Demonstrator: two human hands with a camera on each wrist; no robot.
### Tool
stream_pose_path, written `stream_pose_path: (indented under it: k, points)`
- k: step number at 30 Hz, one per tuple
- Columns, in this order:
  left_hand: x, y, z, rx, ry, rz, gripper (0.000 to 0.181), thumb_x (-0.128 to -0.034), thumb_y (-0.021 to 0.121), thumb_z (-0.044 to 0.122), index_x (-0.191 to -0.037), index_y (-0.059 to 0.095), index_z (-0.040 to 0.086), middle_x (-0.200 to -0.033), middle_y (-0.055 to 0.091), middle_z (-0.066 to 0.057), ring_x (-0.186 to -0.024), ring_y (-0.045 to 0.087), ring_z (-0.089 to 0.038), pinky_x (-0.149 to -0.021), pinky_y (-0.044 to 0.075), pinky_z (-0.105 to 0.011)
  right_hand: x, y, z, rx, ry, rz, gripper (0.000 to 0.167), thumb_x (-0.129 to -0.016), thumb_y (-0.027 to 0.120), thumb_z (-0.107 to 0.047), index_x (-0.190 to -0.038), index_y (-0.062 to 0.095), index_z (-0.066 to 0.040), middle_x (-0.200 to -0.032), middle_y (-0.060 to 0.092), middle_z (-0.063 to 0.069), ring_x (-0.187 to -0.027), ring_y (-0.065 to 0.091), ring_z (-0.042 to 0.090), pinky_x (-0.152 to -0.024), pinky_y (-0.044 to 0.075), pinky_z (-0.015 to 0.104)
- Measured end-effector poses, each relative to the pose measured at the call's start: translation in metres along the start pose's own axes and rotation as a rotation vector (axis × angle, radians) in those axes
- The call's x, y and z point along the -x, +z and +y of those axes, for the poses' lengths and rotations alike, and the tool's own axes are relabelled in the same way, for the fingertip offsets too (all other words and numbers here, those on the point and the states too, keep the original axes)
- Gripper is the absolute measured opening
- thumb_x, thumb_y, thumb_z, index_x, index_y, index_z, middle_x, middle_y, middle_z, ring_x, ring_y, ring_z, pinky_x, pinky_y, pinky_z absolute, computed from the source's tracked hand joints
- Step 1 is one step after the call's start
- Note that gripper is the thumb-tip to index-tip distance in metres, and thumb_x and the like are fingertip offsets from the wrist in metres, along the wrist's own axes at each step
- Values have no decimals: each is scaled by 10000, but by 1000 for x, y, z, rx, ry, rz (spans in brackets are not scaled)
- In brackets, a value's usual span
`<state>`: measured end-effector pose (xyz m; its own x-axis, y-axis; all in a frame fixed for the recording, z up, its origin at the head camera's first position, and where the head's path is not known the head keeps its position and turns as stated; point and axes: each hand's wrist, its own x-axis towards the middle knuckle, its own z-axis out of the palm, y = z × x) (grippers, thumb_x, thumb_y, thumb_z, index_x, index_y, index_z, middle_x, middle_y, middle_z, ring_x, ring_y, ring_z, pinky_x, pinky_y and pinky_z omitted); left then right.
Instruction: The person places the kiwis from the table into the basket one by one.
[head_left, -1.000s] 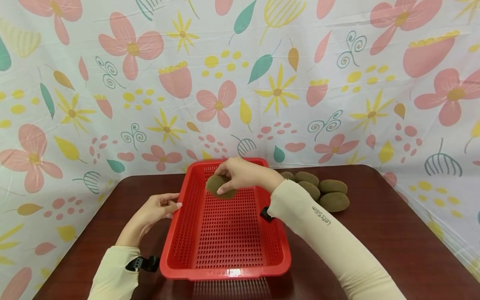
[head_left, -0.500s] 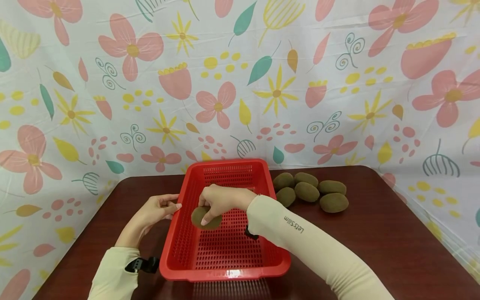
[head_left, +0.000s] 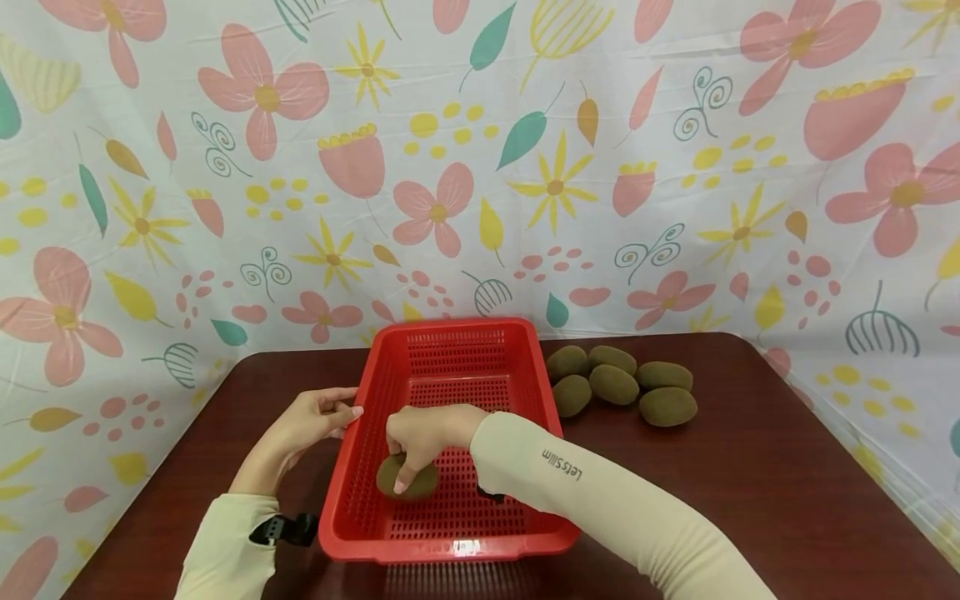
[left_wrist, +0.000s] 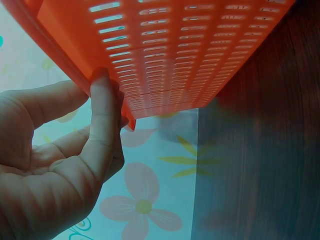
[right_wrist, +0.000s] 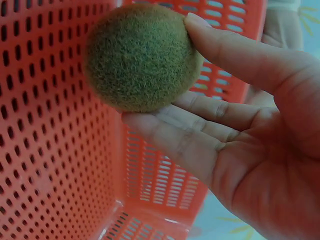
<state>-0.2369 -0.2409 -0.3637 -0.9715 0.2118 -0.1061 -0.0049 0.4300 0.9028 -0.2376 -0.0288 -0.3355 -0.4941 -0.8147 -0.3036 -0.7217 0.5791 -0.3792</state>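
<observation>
A brown fuzzy kiwi is in my right hand, low in the near left part of a red perforated basket. In the right wrist view the thumb and fingers grip the kiwi from opposite sides; whether it touches the basket floor I cannot tell. At the basket's left side my left hand pinches the rim. The left wrist view has its thumb and fingers bent at the rim, beside the slotted basket wall.
Several more kiwis lie grouped on the dark wooden table, right of the basket's far end. A flower-patterned cloth hangs behind the table. Black wrist straps show at the sleeves.
Holding the kiwi, my right hand has moved down and toward the near left part of the basket, uncovering more kiwis on the table. The left hand has stayed at the rim.
</observation>
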Motion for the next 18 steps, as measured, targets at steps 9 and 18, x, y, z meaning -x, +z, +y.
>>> stream_pose_path:
  k: [9,18]
  points:
    - [0,0,1,-8,7,-3,543,-948,617,163,-1387,426,-93,-909,643,-137,-804,672,-240,-809,557,-431,-5,12,-2,32,-22,-79,462,-843,756,-286,-557,422,-145,-494,247,-57,-438,189,50,-431,201,193]
    - [0,-1,1,-38,-7,-7,569,-949,617,184,-1399,407,-93,-950,651,-135,-818,677,-243,-857,534,-461,-7,17,-5,32,4,-114,471,-857,735,-330,-553,426,-144,-497,247,-48,-436,177,59,-426,181,205]
